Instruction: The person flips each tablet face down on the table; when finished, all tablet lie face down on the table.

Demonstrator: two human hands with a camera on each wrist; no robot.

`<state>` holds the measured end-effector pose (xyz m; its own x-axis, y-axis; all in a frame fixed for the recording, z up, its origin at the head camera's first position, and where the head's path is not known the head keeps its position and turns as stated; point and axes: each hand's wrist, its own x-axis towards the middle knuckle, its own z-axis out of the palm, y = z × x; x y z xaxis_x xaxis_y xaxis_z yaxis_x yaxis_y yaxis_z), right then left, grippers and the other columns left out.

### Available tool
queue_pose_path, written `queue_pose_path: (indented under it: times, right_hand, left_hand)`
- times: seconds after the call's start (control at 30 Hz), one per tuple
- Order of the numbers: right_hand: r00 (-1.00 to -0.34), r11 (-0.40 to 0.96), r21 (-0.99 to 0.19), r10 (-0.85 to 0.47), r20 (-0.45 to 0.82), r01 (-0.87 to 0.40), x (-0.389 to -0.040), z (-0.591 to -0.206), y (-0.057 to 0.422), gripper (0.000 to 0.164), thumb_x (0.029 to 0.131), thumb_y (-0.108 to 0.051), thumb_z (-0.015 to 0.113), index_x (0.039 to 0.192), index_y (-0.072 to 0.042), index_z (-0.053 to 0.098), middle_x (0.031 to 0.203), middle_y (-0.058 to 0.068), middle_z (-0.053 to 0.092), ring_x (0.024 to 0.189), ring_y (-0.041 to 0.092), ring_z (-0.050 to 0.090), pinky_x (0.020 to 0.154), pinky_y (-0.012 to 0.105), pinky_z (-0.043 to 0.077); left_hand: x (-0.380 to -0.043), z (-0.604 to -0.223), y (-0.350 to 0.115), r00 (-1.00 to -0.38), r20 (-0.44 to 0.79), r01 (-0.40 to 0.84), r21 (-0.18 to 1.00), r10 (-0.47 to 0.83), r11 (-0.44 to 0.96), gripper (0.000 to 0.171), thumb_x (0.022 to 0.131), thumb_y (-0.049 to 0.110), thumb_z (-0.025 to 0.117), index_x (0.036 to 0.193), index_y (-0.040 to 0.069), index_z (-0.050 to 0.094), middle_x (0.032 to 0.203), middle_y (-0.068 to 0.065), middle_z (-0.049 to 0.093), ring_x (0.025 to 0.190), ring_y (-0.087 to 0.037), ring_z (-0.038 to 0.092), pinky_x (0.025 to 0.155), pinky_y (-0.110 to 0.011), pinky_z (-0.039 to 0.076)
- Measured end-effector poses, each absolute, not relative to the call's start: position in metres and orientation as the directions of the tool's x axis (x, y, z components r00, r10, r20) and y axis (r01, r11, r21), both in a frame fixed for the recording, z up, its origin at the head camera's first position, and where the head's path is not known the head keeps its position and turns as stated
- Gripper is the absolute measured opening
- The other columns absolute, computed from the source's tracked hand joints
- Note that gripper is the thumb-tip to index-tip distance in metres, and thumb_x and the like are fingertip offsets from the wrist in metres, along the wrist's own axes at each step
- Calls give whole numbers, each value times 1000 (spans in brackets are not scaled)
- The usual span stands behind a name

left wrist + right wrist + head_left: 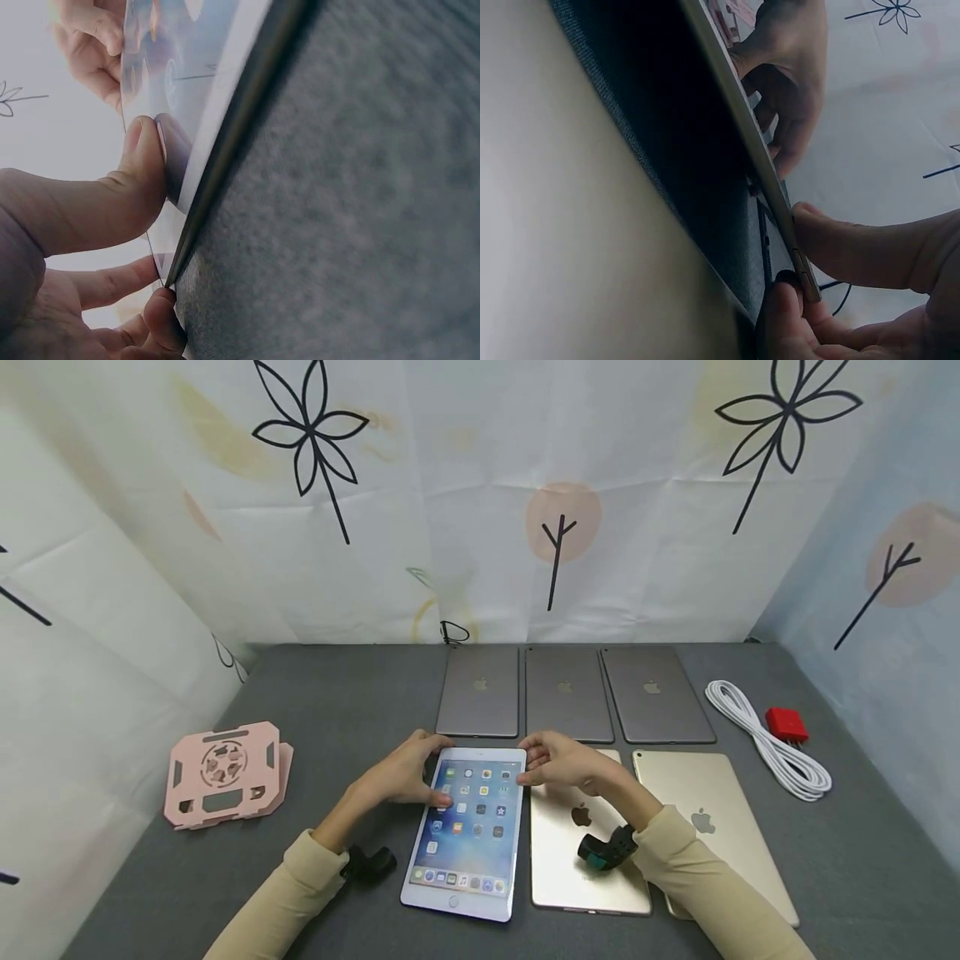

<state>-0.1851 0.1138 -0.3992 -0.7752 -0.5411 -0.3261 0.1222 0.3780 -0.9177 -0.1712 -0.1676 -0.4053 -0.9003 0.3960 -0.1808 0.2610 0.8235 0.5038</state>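
A white-framed tablet (pixel 468 827), its screen lit with app icons, lies between my two hands at the middle front. My left hand (pixel 408 772) grips its upper left part, with the thumb on the glass and the fingertips at the top corner. On the opposite side, my right hand (pixel 562 762) pinches the upper right edge, thumb in front and fingers behind. The right wrist view shows a dark gap beneath the tablet's edge (pixel 739 112) on that side. Just right of it is a gold tablet (pixel 562 877), back up, partly covered by my right hand and wrist.
Another gold tablet (pixel 720 802) lies further right, under my right sleeve. Three grey tablets, the middle one (pixel 566 693) among them, line the back. A coiled white cable (pixel 772 743) and red charger (pixel 786 724) sit at right, pink plates (pixel 225 777) at left.
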Motion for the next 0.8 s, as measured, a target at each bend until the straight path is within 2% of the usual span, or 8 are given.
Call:
queue_pose_path:
  times: [0.13, 0.23, 0.33, 0.47, 0.67, 0.8]
  right_hand:
    - [-746, 309, -934, -576, -335, 181, -186, -401, 120, 57, 91, 2, 69, 139, 17, 42, 113, 20, 67, 93, 14, 67, 87, 26, 56]
    - [-742, 233, -944, -584, -329, 235, -187, -402, 126, 66, 94, 1, 66, 148, 18, 32, 125, 28, 65, 96, 12, 69, 94, 27, 56]
    - [-754, 151, -951, -581, -306, 269, -188, -402, 131, 71, 96, 1, 64, 151, 18, 25, 131, 29, 63, 98, 11, 71, 100, 28, 55]
    - [-779, 102, -959, -564, -274, 263, -188, -398, 137, 69, 96, -1, 65, 151, 17, 27, 133, 27, 63, 101, 10, 71, 105, 30, 53]
    - [-825, 102, -976, -523, -215, 190, -184, -384, 143, 67, 95, -7, 68, 149, 14, 35, 133, 24, 62, 103, 10, 69, 107, 33, 51]
    - [-849, 84, -986, -501, -168, 146, -183, -377, 143, 63, 95, -8, 70, 147, 13, 41, 125, 14, 63, 103, 9, 67, 104, 33, 53]
  left_hand:
    - [-172, -405, -167, -882, -175, 299, 510, 438, 806, 84, 75, 28, 93, 145, 4, 53, 133, -23, 52, 92, -22, 55, 76, -33, 50]
    - [-173, -405, -165, -866, -166, 327, 522, 471, 787, 83, 78, 29, 91, 146, 3, 51, 131, -23, 52, 92, -21, 54, 75, -31, 49]
    - [-173, -406, -162, -858, -158, 338, 542, 489, 769, 83, 80, 30, 89, 147, 4, 49, 130, -22, 51, 91, -19, 52, 73, -27, 45]
    - [-172, -408, -157, -851, -142, 352, 561, 506, 750, 82, 82, 31, 87, 150, 5, 47, 131, -20, 51, 88, -15, 49, 70, -24, 40]
    - [-170, -410, -143, -825, -109, 392, 598, 555, 700, 82, 86, 30, 84, 153, 4, 45, 130, -18, 52, 84, -11, 46, 69, -20, 38]
    - [-170, -413, -133, -799, -80, 425, 626, 596, 653, 81, 89, 29, 81, 154, 1, 42, 129, -18, 54, 83, -10, 46, 69, -19, 38]
